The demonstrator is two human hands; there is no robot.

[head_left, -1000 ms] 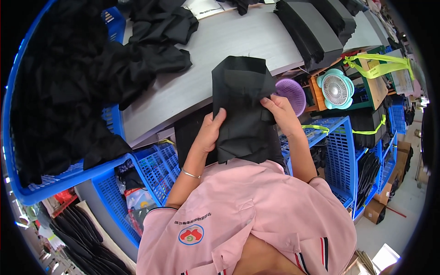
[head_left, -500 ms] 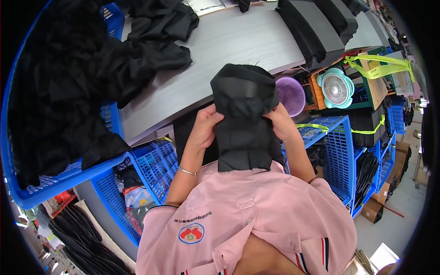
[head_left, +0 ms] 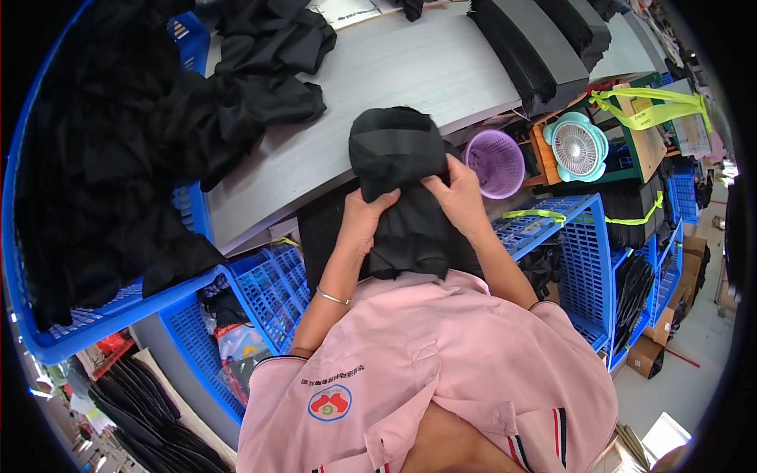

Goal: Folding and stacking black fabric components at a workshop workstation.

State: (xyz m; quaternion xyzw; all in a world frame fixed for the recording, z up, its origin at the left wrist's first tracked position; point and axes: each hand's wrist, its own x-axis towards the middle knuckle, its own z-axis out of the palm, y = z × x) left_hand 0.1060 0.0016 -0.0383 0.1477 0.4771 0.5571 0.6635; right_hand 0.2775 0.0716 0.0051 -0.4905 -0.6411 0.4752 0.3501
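A piece of black fabric [head_left: 398, 150] is stretched between my two hands, just in front of my chest at the near edge of the grey table [head_left: 394, 67]. Its far end is folded into a rounded, doubled shape, and the rest hangs toward me. My left hand [head_left: 364, 217] pinches the fabric's left side, with thumb on top. On the right side my right hand [head_left: 459, 195] grips it near the fold, thumb and fingers closed on the cloth. Some fingers of both hands are hidden beneath the fabric.
At the left a blue plastic basket [head_left: 118, 335] overflows with black cloth [head_left: 118, 158]. Stacked dark panels [head_left: 544, 55] lie at the table's far right. A purple basket [head_left: 495, 164], a teal fan [head_left: 578, 147] and a blue crate [head_left: 587, 268] stand to my right.
The fabric has shifted slightly left, its far end now folded over more smoothly. My right hand has moved left and inward along the cloth; my left hand has turned a little.
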